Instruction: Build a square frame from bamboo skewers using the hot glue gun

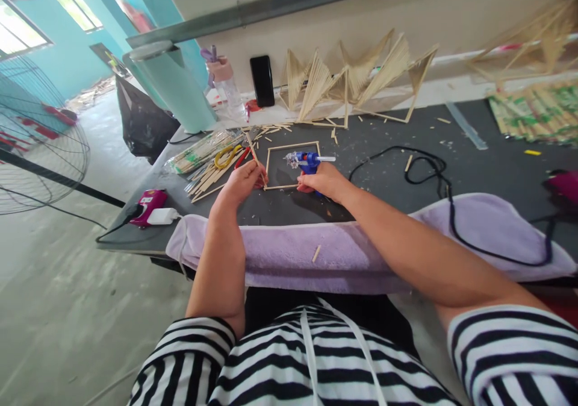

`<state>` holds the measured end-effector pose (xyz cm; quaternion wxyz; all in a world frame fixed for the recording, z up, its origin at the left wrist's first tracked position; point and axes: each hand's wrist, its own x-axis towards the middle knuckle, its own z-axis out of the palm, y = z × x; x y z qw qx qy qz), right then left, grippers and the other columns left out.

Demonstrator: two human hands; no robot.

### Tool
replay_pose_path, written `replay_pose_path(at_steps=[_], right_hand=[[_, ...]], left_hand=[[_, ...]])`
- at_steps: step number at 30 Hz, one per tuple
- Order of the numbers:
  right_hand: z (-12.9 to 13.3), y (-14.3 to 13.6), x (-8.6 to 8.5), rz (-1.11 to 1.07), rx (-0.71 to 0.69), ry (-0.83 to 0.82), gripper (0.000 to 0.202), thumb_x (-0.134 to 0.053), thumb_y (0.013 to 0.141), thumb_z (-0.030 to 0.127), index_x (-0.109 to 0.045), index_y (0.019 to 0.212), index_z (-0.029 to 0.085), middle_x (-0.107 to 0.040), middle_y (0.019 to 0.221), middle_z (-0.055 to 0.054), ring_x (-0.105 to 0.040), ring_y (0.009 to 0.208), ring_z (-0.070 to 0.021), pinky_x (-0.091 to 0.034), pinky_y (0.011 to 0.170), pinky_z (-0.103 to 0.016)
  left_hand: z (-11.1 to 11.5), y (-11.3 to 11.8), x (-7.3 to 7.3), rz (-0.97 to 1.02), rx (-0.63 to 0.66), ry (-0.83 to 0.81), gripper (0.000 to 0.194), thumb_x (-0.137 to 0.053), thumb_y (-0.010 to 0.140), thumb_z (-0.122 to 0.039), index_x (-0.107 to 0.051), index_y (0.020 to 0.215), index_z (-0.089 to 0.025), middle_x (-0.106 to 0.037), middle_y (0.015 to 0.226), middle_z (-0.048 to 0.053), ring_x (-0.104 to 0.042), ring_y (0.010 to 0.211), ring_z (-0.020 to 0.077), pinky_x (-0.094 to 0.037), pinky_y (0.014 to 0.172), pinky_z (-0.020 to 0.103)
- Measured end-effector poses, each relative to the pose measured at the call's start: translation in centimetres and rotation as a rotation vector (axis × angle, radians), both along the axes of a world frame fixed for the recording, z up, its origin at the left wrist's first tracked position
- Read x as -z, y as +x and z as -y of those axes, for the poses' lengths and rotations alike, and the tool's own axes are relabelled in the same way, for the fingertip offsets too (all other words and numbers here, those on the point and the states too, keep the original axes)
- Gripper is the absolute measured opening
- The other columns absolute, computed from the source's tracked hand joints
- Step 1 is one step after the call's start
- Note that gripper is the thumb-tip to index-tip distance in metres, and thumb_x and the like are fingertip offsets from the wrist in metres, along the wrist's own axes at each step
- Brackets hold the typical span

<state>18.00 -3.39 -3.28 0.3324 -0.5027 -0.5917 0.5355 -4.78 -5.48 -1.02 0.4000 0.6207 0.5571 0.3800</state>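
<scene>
My left hand (246, 180) pinches a thin wooden stick (254, 152), which slants up and left from the fingers beside the left corner of a stick frame. That square wooden frame (293, 147) lies on the dark table. In my right hand (325, 181) is a blue glue gun (307, 160), its nozzle pointing left over the inside of the frame and a clear glue stick jutting out at its back. My right fingertips are close to the frame's near side. Loose sticks (212, 174), yellow-handled scissors (227, 156) and a red-handled tool (242, 158) lie left of the frame.
Woven stick structures (361, 84), a black phone (262, 81), a bottle (224, 87) and a teal jug (176, 87) stand along the back. A black cord (424, 177) curls at right. A purple towel (316, 255) covers the front edge; a magenta power block (151, 206) sits left.
</scene>
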Motion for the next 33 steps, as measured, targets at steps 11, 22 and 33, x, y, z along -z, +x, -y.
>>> replay_pose_path(at_steps=[11, 22, 33], right_hand=[[0.04, 0.07, 0.11, -0.007, 0.001, 0.004, 0.016, -0.069, 0.077, 0.009, -0.059, 0.069, 0.019, -0.068, 0.061, -0.003, -0.072, 0.065, -0.0192, -0.062, 0.066, -0.03], [0.03, 0.14, 0.2, -0.009, -0.008, 0.018, 0.016, -0.065, 0.079, 0.008, -0.059, 0.069, 0.018, -0.068, 0.063, -0.004, -0.072, 0.065, -0.0197, -0.062, 0.066, -0.032], [0.31, 0.23, -0.29, 0.035, -0.015, 0.035, 0.015, -0.064, 0.081, 0.007, -0.06, 0.071, 0.017, -0.068, 0.062, -0.005, -0.072, 0.066, -0.021, -0.062, 0.067, -0.033]], left_hand=[[0.09, -0.35, 0.0, 0.008, 0.021, -0.004, 0.022, -0.053, 0.093, -0.035, -0.059, 0.08, -0.018, -0.067, 0.076, 0.001, -0.063, 0.065, 0.009, -0.052, 0.063, 0.02], [0.35, -0.28, -0.32, -0.011, 0.014, -0.012, 0.021, -0.049, 0.095, -0.029, -0.059, 0.081, -0.018, -0.068, 0.079, 0.001, -0.064, 0.065, 0.0085, -0.052, 0.064, 0.019], [0.31, -0.3, -0.32, -0.013, 0.011, -0.024, 0.02, -0.047, 0.096, -0.028, -0.058, 0.083, -0.017, -0.068, 0.078, 0.001, -0.064, 0.066, 0.0089, -0.053, 0.065, 0.021]])
